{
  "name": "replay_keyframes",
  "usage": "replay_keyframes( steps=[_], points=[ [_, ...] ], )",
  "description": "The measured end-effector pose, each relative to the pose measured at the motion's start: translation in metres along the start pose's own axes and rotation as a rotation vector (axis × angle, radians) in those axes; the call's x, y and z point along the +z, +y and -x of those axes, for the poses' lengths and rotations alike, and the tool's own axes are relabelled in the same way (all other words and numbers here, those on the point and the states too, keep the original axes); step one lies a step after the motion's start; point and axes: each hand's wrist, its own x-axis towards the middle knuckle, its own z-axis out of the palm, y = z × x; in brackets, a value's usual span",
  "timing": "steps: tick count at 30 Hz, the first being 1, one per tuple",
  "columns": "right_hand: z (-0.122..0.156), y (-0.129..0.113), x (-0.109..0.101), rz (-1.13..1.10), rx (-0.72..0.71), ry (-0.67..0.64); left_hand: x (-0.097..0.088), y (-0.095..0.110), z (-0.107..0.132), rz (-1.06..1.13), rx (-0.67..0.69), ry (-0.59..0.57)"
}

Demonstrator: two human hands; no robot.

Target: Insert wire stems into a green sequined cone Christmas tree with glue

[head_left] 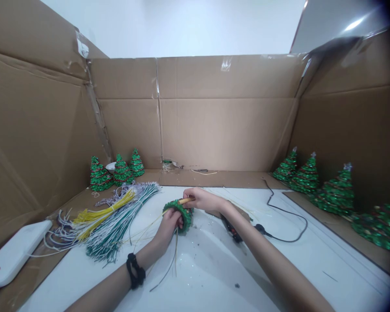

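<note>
A small green tinsel Christmas tree (pixel 187 221) is tipped in front of me, its open underside partly turned toward me. My left hand (pixel 169 222) reaches into that underside with curled fingers and holds the tree there. Thin wires (pixel 175 255) trail down from the tree beside my left wrist. My right hand (pixel 196 199) is closed around a short tan, wooden-looking stick (pixel 183 201) against the tree's upper side. Its far end is hidden, so I cannot tell what kind of tool it is.
Yellow wires (pixel 105 212) and green-and-white wires (pixel 117 229) lie in bundles at left, near a white device (pixel 17 247). Finished-looking trees line the left (pixel 99 173) and right (pixel 334 190). A black cord (pixel 289 240) and dark tool (pixel 231 229) lie rightward. Cardboard walls (pixel 227 130) enclose the table.
</note>
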Motion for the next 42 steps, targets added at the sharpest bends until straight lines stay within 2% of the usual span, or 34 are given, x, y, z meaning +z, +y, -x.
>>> replay_keyframes(
  steps=[5,14,17,20,22,24,26,28,31,35,38,42],
  points=[
    [-0.003,0.010,0.002,-0.163,-0.026,-0.035,0.001,0.001,0.003,-0.054,0.044,-0.008],
    [-0.003,0.013,0.008,-0.257,-0.074,-0.010,0.003,0.003,0.004,-0.078,0.051,0.038],
    [-0.004,0.010,0.008,-0.192,-0.089,0.034,0.001,0.003,0.003,-0.063,0.035,0.050],
    [0.003,-0.008,-0.001,0.033,-0.081,0.058,0.001,0.006,0.003,-0.056,0.026,0.056],
    [0.016,-0.027,-0.011,0.196,-0.062,0.159,0.002,0.008,0.003,-0.061,0.024,0.053],
    [0.034,-0.042,-0.022,0.205,-0.048,0.267,0.003,0.010,0.004,-0.063,0.019,0.048],
    [0.055,-0.045,-0.030,0.224,-0.003,0.353,0.005,0.011,0.006,-0.060,0.017,0.043],
    [0.078,-0.033,-0.034,0.266,0.075,0.320,0.006,0.012,0.006,-0.058,0.019,0.044],
    [0.111,0.002,-0.030,0.320,0.219,0.188,0.007,0.011,0.006,-0.056,0.019,0.051],
    [0.138,0.042,-0.022,0.412,0.453,0.080,0.005,0.009,0.003,-0.043,0.018,0.061],
    [0.143,0.051,-0.020,0.437,0.433,0.062,0.002,0.010,0.001,-0.004,0.010,0.062],
    [0.145,0.047,-0.021,0.442,0.414,0.025,0.002,0.014,0.002,0.047,-0.018,0.058]
  ],
)
